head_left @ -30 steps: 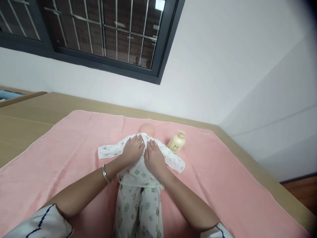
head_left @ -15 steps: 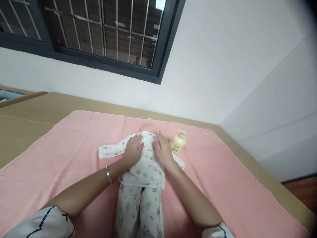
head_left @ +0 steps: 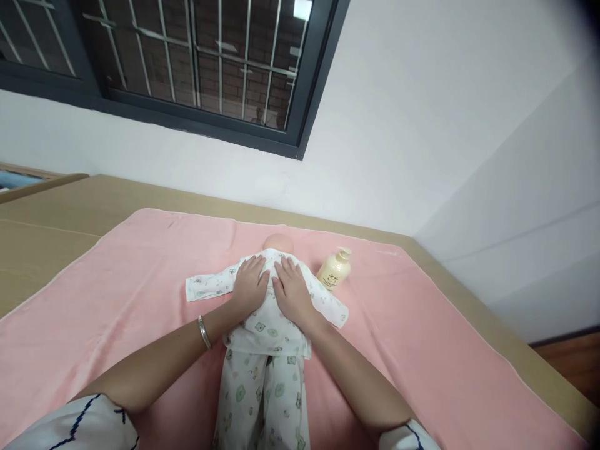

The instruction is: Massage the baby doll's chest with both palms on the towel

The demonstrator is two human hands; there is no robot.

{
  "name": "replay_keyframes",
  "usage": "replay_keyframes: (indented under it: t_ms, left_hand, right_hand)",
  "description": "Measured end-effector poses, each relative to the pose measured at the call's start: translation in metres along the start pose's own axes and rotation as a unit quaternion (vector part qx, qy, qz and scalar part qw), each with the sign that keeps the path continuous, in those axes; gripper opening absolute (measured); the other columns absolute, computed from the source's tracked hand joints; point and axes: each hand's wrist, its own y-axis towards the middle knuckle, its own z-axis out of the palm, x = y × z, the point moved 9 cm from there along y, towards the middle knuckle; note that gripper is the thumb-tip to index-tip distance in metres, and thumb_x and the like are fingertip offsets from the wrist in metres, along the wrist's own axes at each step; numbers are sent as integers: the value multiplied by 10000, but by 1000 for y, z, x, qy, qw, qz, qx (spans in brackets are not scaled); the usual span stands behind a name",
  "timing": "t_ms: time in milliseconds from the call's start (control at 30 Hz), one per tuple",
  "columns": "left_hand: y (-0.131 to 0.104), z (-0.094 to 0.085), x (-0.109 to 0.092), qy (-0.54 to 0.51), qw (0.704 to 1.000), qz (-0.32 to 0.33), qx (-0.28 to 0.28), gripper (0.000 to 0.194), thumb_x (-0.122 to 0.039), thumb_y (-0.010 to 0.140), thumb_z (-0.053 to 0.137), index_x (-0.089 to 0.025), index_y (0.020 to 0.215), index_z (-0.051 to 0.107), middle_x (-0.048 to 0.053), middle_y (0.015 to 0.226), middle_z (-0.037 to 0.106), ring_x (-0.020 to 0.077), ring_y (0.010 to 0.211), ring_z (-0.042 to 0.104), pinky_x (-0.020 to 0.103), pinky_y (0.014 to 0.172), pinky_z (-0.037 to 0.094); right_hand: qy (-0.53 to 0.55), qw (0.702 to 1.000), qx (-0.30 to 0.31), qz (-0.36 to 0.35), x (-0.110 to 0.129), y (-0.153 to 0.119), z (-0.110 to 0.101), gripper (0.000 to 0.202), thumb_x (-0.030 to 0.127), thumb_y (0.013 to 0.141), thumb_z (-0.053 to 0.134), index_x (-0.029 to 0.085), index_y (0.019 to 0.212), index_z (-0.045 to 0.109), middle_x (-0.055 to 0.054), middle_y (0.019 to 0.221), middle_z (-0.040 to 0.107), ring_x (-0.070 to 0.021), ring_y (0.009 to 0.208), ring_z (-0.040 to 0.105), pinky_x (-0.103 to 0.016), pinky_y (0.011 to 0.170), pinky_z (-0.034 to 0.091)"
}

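A doll in a white patterned top (head_left: 274, 334) and matching trousers (head_left: 284, 400) lies on a pink cloth (head_left: 140, 281), its rounded head (head_left: 278, 243) at the far end. My left hand (head_left: 250, 286) rests flat on the left of the upper top, fingers extended, a silver bangle on the wrist. Beside it, my right hand (head_left: 293, 292) lies flat on the right of the chest area, fingers pointing away from me. The doll's sleeves stretch out to both sides. Just beyond the right sleeve stands a pale yellow pump bottle (head_left: 335, 270).
Under the cloth is a tan surface (head_left: 51, 206) that meets a white wall (head_left: 375, 125). A dark-framed window (head_left: 300, 140) with metal bars is above. Some blue fabric (head_left: 16, 180) shows at the far left.
My right hand has moved left, from the top's right edge onto its middle, and more of the right sleeve now shows. My left hand stays in nearly the same place.
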Motion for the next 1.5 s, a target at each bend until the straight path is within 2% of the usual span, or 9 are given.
replay_keyframes:
  t_ms: [100,267,467,733,833,900,1100,1200,1500]
  left_hand:
    - [0,-1,0,-3,1000,2,-1,465,-297,932,355,-72,1281,563,157,1350,575,295,1327,441,496,1140,306]
    - [1,0,2,-11,1000,0,-3,434,-289,926,377,-125,1276,574,129,1353,577,285,1335,436,491,1142,306]
    - [1,0,0,-23,999,-19,21,454,-271,929,371,-90,1307,545,157,1398,532,288,1362,402,497,1162,265]
    - [2,-27,-63,-244,967,-29,69,449,-269,865,497,-199,1302,571,79,1452,492,238,1386,380,443,1190,224]
    - [15,-16,-86,-442,884,-80,129,381,-329,835,569,-219,1192,644,64,1447,502,246,1396,371,412,1200,194]
    - [23,10,-95,-605,750,-184,195,409,-408,878,485,-171,1172,642,125,1411,532,261,1342,455,416,1162,288]
    - [52,58,-124,-761,499,-336,242,693,-515,929,262,-44,1424,376,237,1460,431,257,1292,517,368,1014,479]
    - [64,70,-134,-774,465,-363,229,753,-520,926,266,1,1469,267,248,1479,396,238,1330,473,317,993,493]
    - [67,76,-138,-771,462,-370,235,736,-500,923,264,-16,1478,263,230,1468,421,228,1324,480,325,1018,475]
  right_hand:
    - [-6,1000,26,0,-4,2,-3,464,324,982,356,137,1387,482,-150,1515,374,-269,1443,263,-532,1173,187]
    - [4,999,-43,0,-7,2,-19,519,341,981,361,126,1452,386,-148,1561,275,-239,1468,192,-490,1180,200]
    - [-14,998,49,-35,-11,7,-3,464,357,959,423,177,1379,502,-131,1536,337,-277,1450,245,-557,1156,208]
    - [-12,987,-158,18,-41,7,-127,430,335,927,420,186,1295,584,-111,1476,445,-252,1356,424,-480,1114,344]
    - [-25,968,-233,91,-58,-2,-159,478,321,924,383,166,1353,527,-133,1439,488,-271,1292,496,-476,1051,410]
    - [-41,958,-242,147,-69,-6,-167,531,281,919,348,137,1420,444,-160,1379,545,-282,1237,545,-458,1005,444]
    - [-103,964,-114,216,-77,0,-141,577,168,884,298,59,1442,393,-195,1290,603,-299,1178,580,-396,922,482]
    - [-150,966,-78,197,-68,4,-124,562,145,877,315,16,1417,405,-208,1388,516,-301,1301,470,-397,1000,432]
    - [-267,946,-66,173,-56,5,-112,480,151,901,319,57,1336,499,-198,1421,483,-315,1366,365,-534,1090,278]
